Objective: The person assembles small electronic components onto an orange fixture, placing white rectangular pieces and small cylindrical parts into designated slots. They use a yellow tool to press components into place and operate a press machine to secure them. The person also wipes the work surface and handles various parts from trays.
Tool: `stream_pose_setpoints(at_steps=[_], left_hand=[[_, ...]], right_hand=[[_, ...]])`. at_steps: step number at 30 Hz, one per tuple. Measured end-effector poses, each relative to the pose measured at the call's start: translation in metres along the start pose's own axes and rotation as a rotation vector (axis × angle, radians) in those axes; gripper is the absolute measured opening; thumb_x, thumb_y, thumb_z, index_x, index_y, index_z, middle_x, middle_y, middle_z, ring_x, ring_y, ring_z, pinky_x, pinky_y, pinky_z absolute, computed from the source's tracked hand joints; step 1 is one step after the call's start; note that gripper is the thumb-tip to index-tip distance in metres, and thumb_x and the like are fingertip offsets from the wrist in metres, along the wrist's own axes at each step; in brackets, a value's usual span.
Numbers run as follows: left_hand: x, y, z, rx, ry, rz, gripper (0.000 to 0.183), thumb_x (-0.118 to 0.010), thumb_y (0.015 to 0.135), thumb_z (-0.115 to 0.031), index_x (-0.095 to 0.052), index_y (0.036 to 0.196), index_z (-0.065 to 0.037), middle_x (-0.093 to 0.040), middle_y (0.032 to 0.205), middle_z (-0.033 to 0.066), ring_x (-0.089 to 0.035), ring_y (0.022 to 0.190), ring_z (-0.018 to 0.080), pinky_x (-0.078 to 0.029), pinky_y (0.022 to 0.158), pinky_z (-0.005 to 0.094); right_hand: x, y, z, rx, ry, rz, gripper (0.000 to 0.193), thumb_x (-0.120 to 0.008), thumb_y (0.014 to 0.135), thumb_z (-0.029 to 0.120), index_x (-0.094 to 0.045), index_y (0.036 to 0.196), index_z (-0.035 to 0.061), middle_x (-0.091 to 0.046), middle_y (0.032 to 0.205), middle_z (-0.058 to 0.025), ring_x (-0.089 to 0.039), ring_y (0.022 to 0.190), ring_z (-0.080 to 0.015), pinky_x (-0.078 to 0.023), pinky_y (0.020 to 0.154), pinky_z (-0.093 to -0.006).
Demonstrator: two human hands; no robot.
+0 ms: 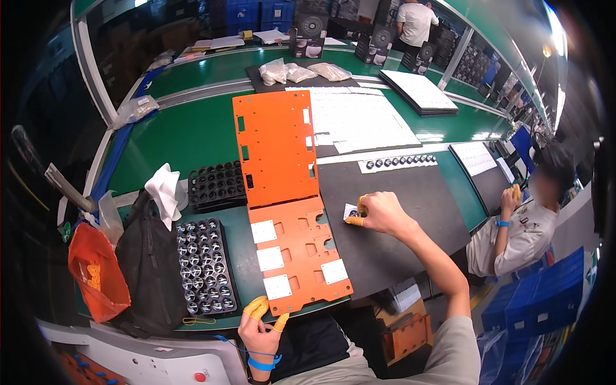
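My right hand, with yellow finger cots, reaches over the black mat. Its thumb and forefinger close on a small white card with a dark round part, partly hidden by the fingers. My left hand, also in yellow cots, is at the near left corner of an orange hinged fixture. Its fingers and thumb are apart and nothing is lifted in them. White square plates lie in several of the fixture's recesses. The fixture's orange lid stands raised behind them.
Left of the fixture sit a black tray of round parts and another black tray. A white strip carries a row of round black parts. White sheets lie behind. An orange bag is far left; a co-worker sits right.
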State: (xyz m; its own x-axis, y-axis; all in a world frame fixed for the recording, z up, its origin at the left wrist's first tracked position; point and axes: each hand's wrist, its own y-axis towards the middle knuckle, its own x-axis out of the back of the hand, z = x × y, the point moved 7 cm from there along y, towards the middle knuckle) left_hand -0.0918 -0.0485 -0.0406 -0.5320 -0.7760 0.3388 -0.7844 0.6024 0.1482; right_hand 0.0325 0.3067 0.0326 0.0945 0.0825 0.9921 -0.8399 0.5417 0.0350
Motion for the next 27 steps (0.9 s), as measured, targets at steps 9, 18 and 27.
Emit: stream_pose_setpoints(at_steps=[9,18,27], left_hand=[[-0.001,-0.001,0.001,-0.010,0.021,0.001,0.047,-0.090,0.067,-0.013,-0.071,0.107,0.002,-0.066,0.113,0.0099,-0.047,0.053,0.0056,-0.045,0.045,0.0184],[0.000,-0.002,0.000,-0.011,0.029,-0.010,0.046,-0.090,0.068,-0.014,-0.071,0.107,0.002,-0.066,0.112,0.0095,-0.048,0.055,0.0054,-0.044,0.045,0.0181],[-0.001,-0.002,0.003,-0.016,0.018,-0.024,0.044,-0.090,0.067,-0.011,-0.071,0.104,0.002,-0.066,0.112,0.0097,-0.050,0.056,0.0053,-0.046,0.045,0.0176]], right_hand=[[0.003,0.027,-0.044,-0.002,-0.043,-0.176,0.023,-0.070,0.077,0.012,-0.070,0.098,0.0030,-0.068,0.091,-0.0156,-0.066,0.091,-0.0332,-0.053,0.081,-0.0442],[-0.006,0.034,-0.061,-0.074,0.106,-0.277,0.031,-0.073,0.079,0.015,-0.069,0.106,0.0015,-0.066,0.095,-0.0142,-0.061,0.097,-0.0321,-0.048,0.087,-0.0430],[-0.009,0.057,-0.078,-0.051,-0.139,-0.528,0.024,-0.077,0.077,0.018,-0.071,0.094,0.0029,-0.063,0.091,-0.0109,-0.059,0.093,-0.0275,-0.043,0.083,-0.0407]])
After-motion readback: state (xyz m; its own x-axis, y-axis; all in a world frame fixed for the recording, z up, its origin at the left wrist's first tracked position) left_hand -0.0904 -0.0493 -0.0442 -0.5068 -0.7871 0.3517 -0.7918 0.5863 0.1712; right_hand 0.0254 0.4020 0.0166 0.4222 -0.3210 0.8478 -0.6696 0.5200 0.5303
